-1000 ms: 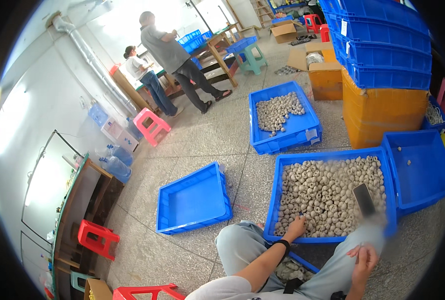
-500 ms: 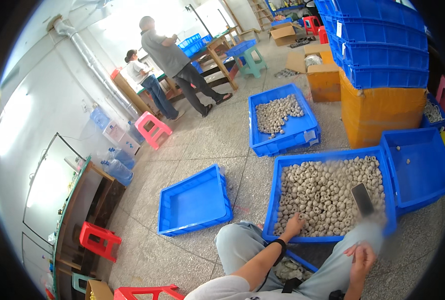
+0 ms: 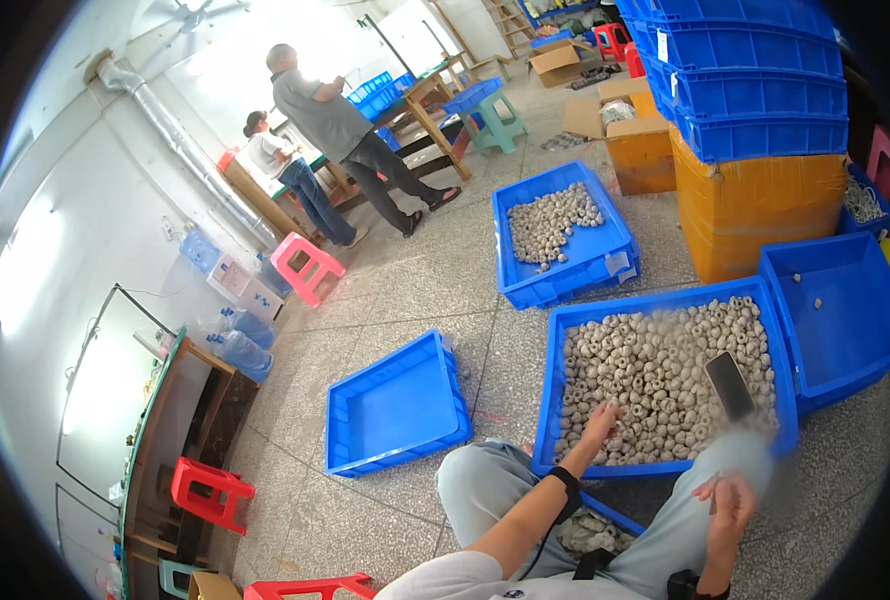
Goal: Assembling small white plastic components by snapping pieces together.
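A blue tray [image 3: 669,468] in front of me holds a heap of small round beige pieces [image 3: 655,375], many with a hole. My left hand [image 3: 601,425] reaches over the near left part of the heap. Its fingers are bent together at the pieces, and what is between them is hidden. My right hand [image 3: 730,502] is over my right knee, outside the tray, with thumb and fingers drawn together. Anything in that pinch is too small to make out. A dark-screened phone [image 3: 730,385] lies on the heap's right side.
An empty blue tray [image 3: 395,405] is on the floor at left. Farther off, another tray [image 3: 605,235] holds more pieces. A blue bin [image 3: 835,320] adjoins my tray, by a large carton [image 3: 755,215] under stacked bins [image 3: 765,90]. Two people stand at a far bench.
My left hand has moved a little up and right over the heap. The right hand stays by the knee, its fingers slightly turned. The whole view has shifted slightly.
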Demonstrator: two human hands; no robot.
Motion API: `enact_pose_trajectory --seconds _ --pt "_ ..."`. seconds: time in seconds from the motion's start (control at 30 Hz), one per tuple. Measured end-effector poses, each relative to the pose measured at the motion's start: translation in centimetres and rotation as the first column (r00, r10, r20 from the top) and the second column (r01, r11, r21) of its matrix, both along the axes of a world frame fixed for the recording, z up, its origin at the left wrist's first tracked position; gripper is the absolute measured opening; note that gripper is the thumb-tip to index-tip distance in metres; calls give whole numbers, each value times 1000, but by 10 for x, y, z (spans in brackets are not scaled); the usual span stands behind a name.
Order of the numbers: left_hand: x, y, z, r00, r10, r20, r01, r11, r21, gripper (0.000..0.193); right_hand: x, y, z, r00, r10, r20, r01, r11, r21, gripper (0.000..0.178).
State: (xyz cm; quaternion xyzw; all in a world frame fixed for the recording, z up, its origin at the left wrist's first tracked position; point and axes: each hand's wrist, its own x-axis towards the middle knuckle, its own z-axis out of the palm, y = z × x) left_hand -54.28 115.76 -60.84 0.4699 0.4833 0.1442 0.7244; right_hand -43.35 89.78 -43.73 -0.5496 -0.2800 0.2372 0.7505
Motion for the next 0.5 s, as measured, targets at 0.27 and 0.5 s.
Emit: enact_pose_trajectory --seconds 0.27,0.5 --pt "9 -4 31 921 -4 389 107 964 -242 34 0 -1 5 999 42 30 -42 999 2 25" --pt "15 -16 40 974 -138 181 167 973 -156 29 1 -2 5 999 21 26 -21 1000 -14 27"
